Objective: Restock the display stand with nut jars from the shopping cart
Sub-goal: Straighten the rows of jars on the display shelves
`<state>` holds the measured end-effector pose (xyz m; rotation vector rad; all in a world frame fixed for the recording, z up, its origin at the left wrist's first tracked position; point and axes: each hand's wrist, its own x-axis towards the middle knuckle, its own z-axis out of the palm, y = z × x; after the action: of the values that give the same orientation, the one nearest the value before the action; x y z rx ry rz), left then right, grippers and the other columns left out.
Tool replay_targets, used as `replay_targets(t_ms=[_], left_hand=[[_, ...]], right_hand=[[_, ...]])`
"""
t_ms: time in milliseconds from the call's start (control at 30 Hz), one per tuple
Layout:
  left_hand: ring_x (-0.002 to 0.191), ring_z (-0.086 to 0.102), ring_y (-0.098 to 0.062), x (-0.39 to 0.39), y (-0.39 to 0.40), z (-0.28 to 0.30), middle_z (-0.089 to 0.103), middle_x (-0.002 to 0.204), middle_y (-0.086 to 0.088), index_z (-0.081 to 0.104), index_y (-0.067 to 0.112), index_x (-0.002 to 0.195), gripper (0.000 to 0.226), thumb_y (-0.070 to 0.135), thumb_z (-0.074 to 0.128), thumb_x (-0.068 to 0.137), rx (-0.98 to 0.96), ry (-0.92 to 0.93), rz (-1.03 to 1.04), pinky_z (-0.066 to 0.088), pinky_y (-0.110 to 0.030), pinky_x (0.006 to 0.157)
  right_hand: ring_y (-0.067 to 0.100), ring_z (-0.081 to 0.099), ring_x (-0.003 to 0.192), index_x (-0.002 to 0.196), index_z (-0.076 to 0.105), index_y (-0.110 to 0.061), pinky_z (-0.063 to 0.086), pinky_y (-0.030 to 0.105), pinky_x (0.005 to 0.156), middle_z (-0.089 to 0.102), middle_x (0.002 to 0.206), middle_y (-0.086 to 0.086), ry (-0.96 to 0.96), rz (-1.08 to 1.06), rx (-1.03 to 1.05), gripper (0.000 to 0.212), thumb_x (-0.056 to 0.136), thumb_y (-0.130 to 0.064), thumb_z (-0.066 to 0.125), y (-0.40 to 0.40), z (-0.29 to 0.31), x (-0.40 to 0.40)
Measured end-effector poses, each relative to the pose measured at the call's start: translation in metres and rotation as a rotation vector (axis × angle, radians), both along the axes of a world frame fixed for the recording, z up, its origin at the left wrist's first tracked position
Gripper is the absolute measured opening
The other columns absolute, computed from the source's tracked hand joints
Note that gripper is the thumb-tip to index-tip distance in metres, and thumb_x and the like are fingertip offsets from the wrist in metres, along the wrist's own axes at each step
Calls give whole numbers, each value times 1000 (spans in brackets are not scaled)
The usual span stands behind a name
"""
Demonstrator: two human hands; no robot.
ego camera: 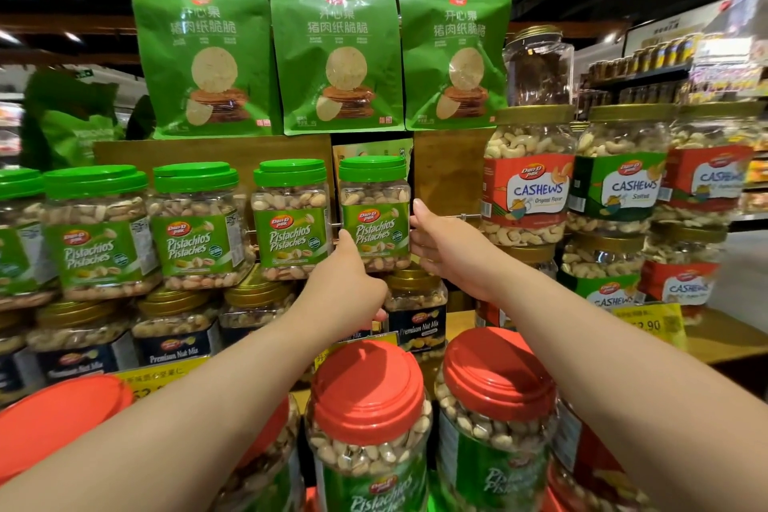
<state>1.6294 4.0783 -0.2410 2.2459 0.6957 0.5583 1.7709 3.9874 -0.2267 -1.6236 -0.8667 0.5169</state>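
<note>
- A row of green-lidded pistachio jars [195, 224] is being displayed at 9 o'clock, running in toward the centre, all upright and side by side.
- Gold-lidded nut mix jars [174, 328] are being carried below that row, with the pistachio jars resting on their lids.
- A yellow price tag [162, 380] is being shown at 8 o'clock, just in front of the nut mix jars.
- Three green snack bags [336, 54] are being stood upright at 12 o'clock, on a wooden shelf [208, 152] above the jars.
- The left hand [345, 283] is being held against the lower left side of the last pistachio jar [374, 212], just above centre; its thumb is being pressed up against the label, while the fingers are curled underneath and mostly hidden.
- That jar is being kept upright at the right end of the green-lidded row, on top of a nut mix jar.
- The right hand [440, 245] is being laid on the jar's right side, thumb pointing up along the edge, fingers curling behind the jar.
- Red-lidded pistachio jars [370, 420] are being seen at 6 o'clock, close to the camera, beneath both forearms.
- Cashew jars [528, 179] with gold lids are being stacked in two layers at 3 o'clock, well apart from the held jar.
- A second yellow price tag [652, 322] is being shown at 4 o'clock, below the cashews.
</note>
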Motion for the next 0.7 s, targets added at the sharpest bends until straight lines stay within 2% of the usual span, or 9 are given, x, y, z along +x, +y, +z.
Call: replay_targets(t_ms=[67, 100, 200, 300, 367, 467, 567, 633, 700], left_hand=[[63, 72, -7, -2, 2, -1, 62, 130, -14, -11, 20, 161, 89, 8, 50, 97, -9, -16, 11, 58, -23, 52], [69, 73, -9, -2, 4, -2, 60, 127, -11, -10, 20, 161, 89, 7, 50, 97, -16, -22, 14, 60, -27, 56], [75, 74, -14, -1, 7, -4, 62, 111, -6, -5, 18, 162, 86, 5, 48, 96, -47, 1, 40, 62, -32, 58], [89, 72, -24, -1, 4, -9, 66, 104, -10, 24, 10, 154, 70, 8, 52, 90, 116, 13, 66, 62, -40, 70], [102, 65, -28, -4, -3, -12, 64, 117, -11, 40, 6, 142, 54, 11, 55, 90, 268, 37, 80, 54, -35, 79], [105, 62, -26, -2, -5, -14, 67, 116, -6, 65, 13, 121, 33, 12, 55, 89, 287, 68, 66, 54, -36, 88], [90, 68, -27, 10, 3, -16, 73, 99, -8, 74, 12, 93, 23, 5, 54, 85, 198, 117, 35, 58, -37, 82], [87, 69, -30, 21, 9, -20, 74, 95, -12, 68, 12, 88, 17, 5, 53, 84, 169, 170, 19, 59, -38, 76], [81, 67, -31, 32, 13, -25, 69, 82, -9, 67, 8, 87, 15, 7, 53, 84, 167, 224, -7, 52, -32, 62]], right_hand=[[29, 45, 143, 137, 59, -16, 35, 43, 119, 47, 155, 13, -90, -88, -13, 72, 95, -71, 36, 3, -2, 2], [30, 45, 142, 140, 58, -15, 34, 46, 119, 47, 155, 12, -128, -134, -34, 78, 93, -73, 34, 3, -3, 4], [34, 49, 136, 144, 53, -5, 37, 41, 112, 53, 148, 16, -244, -228, -158, 69, 107, -57, 30, 2, -5, 8], [32, 45, 139, 148, 49, -6, 34, 39, 112, 49, 152, 15, -233, -223, -252, 72, 107, -59, 24, 0, -12, 13], [30, 43, 142, 152, 44, -9, 32, 42, 117, 45, 156, 11, -151, -226, -265, 78, 103, -67, 25, 2, -19, 17], [32, 44, 141, 156, 40, -14, 35, 50, 118, 41, 159, 10, -92, -222, -266, 82, 99, -73, 27, 1, -27, 26], [37, 48, 137, 156, 39, -19, 39, 49, 113, 42, 157, 11, -29, -192, -262, 81, 98, -74, 28, -5, -28, 29], [38, 52, 131, 155, 41, -20, 42, 51, 112, 47, 153, 13, -9, -167, -280, 84, 95, -77, 30, -7, -31, 31], [36, 58, 122, 154, 43, -21, 45, 53, 109, 53, 147, 12, -13, -157, -286, 85, 94, -80, 30, -7, -34, 34]])
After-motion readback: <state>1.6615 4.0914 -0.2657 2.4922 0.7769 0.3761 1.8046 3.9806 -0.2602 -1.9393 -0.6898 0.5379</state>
